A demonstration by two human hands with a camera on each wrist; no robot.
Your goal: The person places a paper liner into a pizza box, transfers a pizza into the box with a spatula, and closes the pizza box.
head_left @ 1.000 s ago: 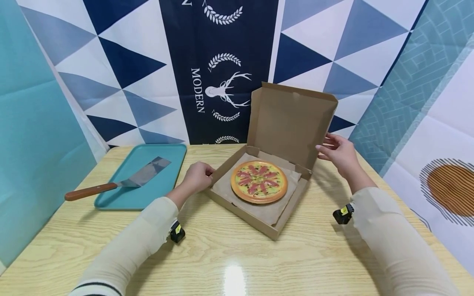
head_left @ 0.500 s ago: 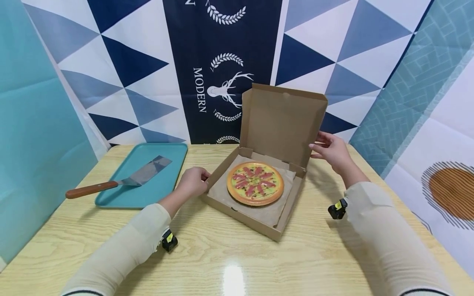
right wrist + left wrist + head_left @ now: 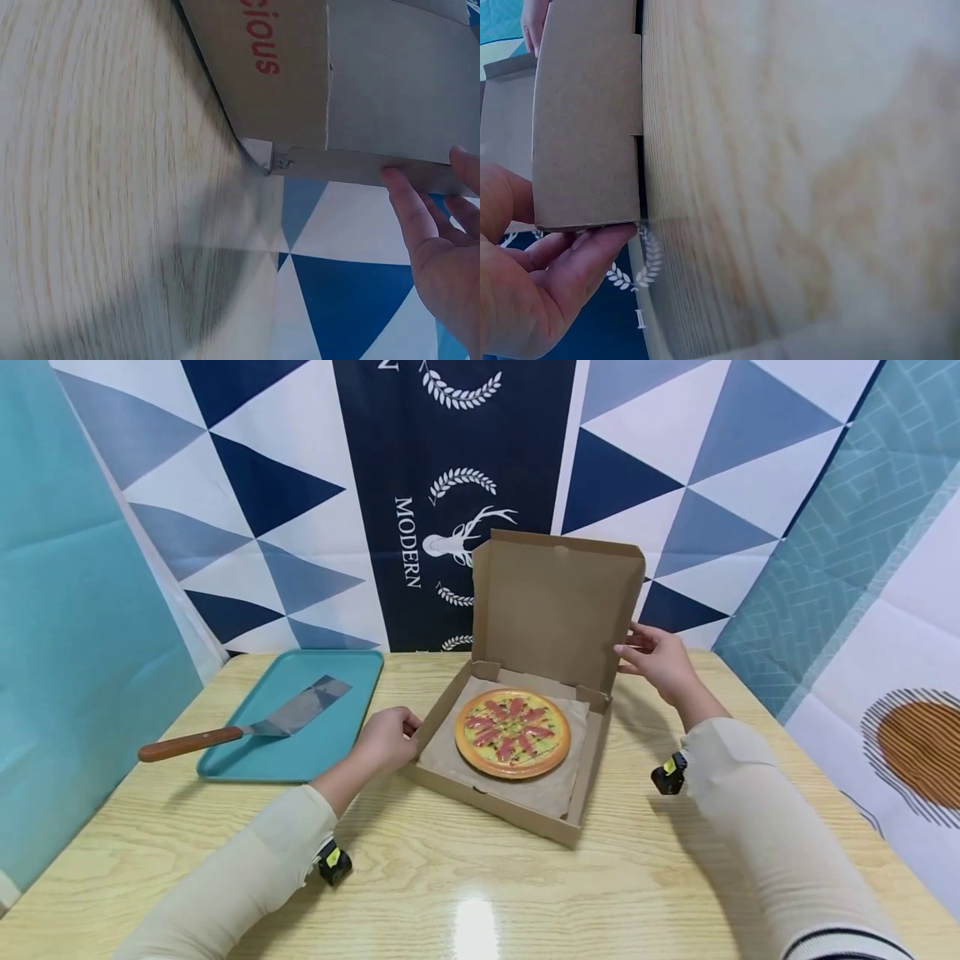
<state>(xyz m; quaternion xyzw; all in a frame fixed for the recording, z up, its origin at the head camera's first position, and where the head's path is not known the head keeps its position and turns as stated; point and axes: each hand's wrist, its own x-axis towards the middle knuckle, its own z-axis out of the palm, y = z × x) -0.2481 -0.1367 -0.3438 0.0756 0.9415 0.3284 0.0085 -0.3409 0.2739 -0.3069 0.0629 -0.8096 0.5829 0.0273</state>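
Observation:
An open cardboard pizza box [image 3: 491, 810] stands on the table, turned at an angle. Its lid [image 3: 558, 610] is raised at the back. Inside, a round pizza [image 3: 512, 733] with reddish topping strips lies on brown paper [image 3: 442, 752]. My left hand [image 3: 386, 739] grips the box's left side wall, thumb over the rim and fingers at the outer corner, as the left wrist view shows. My right hand [image 3: 663, 667] holds the right side of the lid, with fingertips [image 3: 397, 180] against its side flap and the thumb near the lid's inner face.
To the left, a teal tray [image 3: 247, 764] carries a turner [image 3: 300, 710] whose wooden handle [image 3: 191, 745] sticks out past the tray's left edge. Patterned cloth [image 3: 457, 435] hangs right behind the table [image 3: 420, 893], and more cloth closes off both sides.
Both hands have turned the box: its raised lid has swung to the left and its front corner slightly to the right. The view has shifted a little; tray and turner stay put.

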